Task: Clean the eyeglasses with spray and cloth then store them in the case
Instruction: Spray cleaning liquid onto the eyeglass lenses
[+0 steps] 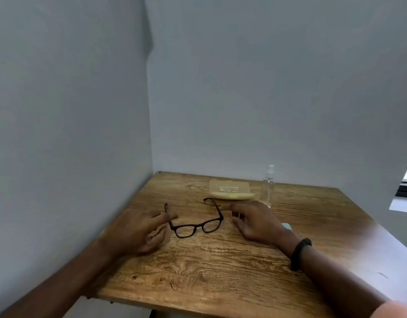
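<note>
Grey walls in a corner, brown wood-grain table (220, 267). Dark-framed eyeglasses (193, 226) lie on it, arms unfolded, lenses toward the person. Left hand (138, 230) at the left temple, fingertips touching it, grip loose. Right hand (255, 223) just beside the right temple, fingers spread, holding nothing. Tan flat case (230, 190) and clear spray bottle (269, 187) stand behind.

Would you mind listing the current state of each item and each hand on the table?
eyeglasses: unfolded, temples open, resting on the table.
case: closed, lying flat at the back.
spray bottle: upright, cap on, untouched.
cloth: mostly hidden behind the right hand, only a corner shows.
left hand: open, fingers at the left temple.
right hand: open, beside the right temple, holding nothing.
</note>
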Demonstrator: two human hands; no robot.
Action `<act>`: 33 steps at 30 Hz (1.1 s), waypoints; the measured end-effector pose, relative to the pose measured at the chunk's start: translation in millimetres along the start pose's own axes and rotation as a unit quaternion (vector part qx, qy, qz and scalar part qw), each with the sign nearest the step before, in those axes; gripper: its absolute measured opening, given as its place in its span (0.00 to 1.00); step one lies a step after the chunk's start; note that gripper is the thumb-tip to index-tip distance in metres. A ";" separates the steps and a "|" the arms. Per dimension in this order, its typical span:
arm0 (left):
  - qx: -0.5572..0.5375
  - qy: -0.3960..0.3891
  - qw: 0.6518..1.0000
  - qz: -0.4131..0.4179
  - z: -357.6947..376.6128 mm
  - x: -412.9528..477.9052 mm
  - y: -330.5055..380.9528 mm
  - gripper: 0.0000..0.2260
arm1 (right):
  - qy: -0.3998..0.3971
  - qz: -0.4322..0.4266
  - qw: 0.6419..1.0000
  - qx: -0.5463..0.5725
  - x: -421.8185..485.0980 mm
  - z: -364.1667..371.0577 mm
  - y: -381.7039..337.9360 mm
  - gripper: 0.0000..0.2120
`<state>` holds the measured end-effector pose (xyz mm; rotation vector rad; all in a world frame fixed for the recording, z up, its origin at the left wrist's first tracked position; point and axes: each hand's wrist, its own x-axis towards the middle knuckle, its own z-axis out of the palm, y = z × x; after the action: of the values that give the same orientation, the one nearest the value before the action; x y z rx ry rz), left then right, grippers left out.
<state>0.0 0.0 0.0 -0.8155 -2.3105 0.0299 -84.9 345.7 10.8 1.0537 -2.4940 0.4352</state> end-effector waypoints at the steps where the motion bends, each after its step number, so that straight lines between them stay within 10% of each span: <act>1: -0.001 -0.006 1.000 -0.006 3.1 -2.6 -0.3 0.18 | 0.002 -0.007 1.000 0.012 1.8 2.5 0.6 0.19; 12: 0.034 -0.003 0.999 -0.017 13.3 2.5 12.9 0.14 | 0.067 -0.053 0.996 0.022 9.2 9.9 -5.8 0.12; 33: -0.089 0.306 0.946 -0.059 -84.2 204.5 10.3 0.10 | 0.421 -0.029 0.893 0.155 59.9 -169.3 8.9 0.15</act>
<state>-60.6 107.3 183.9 -0.6531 -1.7758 -0.4326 -89.6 387.4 185.7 0.7917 -1.6406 1.0402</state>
